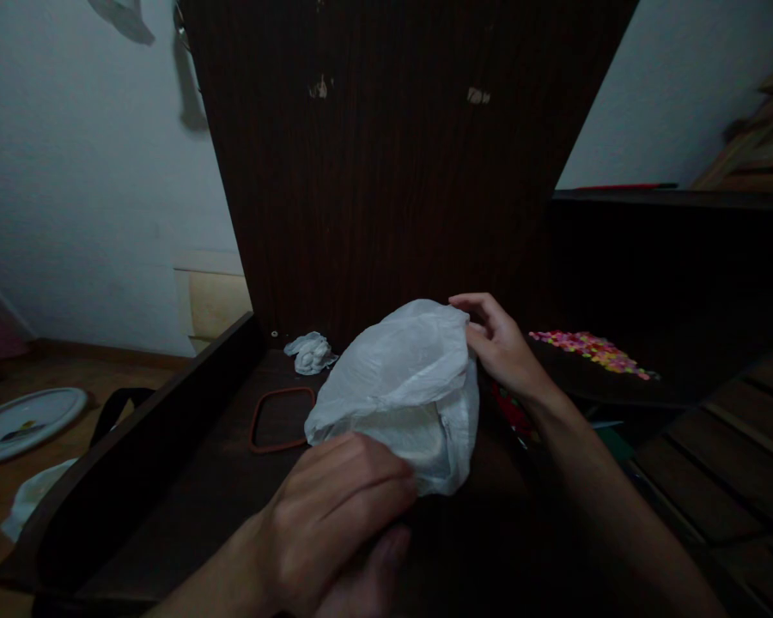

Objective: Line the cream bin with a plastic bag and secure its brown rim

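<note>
A translucent white plastic bag point(407, 386) rests puffed up on a dark wooden surface point(219, 489) in the middle of the head view. My left hand point(331, 515) is closed on the bag's near bottom edge, fingers curled over the plastic. My right hand point(499, 343) pinches the bag's far upper right edge, fingers bent over the rim. What is inside the bag is hidden.
A brown rubber ring point(282, 419) and a crumpled white wad point(310, 352) lie left of the bag. Small colourful beads point(589, 348) sit on a dark shelf at right. A tall dark wood panel point(386, 154) stands behind. A white plate point(22, 421) lies on the floor at left.
</note>
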{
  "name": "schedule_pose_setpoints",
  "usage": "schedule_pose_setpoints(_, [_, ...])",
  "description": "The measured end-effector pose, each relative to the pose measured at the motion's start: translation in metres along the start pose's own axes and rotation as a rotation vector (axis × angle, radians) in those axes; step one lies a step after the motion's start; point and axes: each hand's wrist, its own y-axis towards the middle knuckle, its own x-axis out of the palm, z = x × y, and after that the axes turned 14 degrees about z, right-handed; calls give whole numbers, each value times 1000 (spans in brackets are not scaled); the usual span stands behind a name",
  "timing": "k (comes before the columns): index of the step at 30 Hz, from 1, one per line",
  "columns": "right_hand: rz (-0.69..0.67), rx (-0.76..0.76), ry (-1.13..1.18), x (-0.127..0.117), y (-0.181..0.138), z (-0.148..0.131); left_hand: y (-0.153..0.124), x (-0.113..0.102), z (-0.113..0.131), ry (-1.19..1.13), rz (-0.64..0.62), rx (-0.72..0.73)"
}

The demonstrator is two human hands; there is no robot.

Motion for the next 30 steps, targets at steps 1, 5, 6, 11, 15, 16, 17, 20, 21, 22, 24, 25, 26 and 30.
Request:
schedule_pose_setpoints(1, [5,-20,-22,2,-1,-1,5,7,-4,-35,26,-4])
schedule_pose_setpoints(5, [240,-357,-313,10,-19,-23,27,27,-36,148,40,-80])
schedule_pose_setpoints(6, [315,-483,-381,12,-26,-32,32,29,-45,207,25,-106])
schedule_pose_setpoints(11, [-324,-909,-366,21,-58,-65,57,33,-86,429,-134,-164])
schedule_pose_setpoints(15, [-626,-719,-626,22,-60,-57,62,36,-106,528,-238,-193])
schedule_pose_setpoints(16, [-626,-661,-697,21,-57,-52,61,36,-110,540,-244,-199])
schedule_pose_setpoints(17, [-618,-611,-753,19,-54,-46,58,36,-114,547,-245,-204])
schedule_pose_setpoints(20, [-595,-517,-837,12,-44,-32,48,32,-126,539,-259,-235])
schedule_pose_setpoints(21, [-589,-499,-851,11,-42,-29,44,31,-130,526,-271,-255])
schedule_pose_setpoints(22, [-588,-480,-864,9,-41,-26,40,29,-134,505,-286,-281])
schedule_pose_setpoints(24, [-590,-442,-883,7,-39,-22,33,27,-140,439,-312,-341])
schedule_pose_setpoints(25, [-591,-424,-884,6,-39,-21,31,26,-142,399,-311,-365])
schedule_pose_setpoints(26, [-591,-408,-880,5,-39,-19,29,25,-143,358,-292,-378])
schedule_pose_setpoints(30, [-540,-336,-833,2,-36,-12,26,20,-129,200,-62,-342])
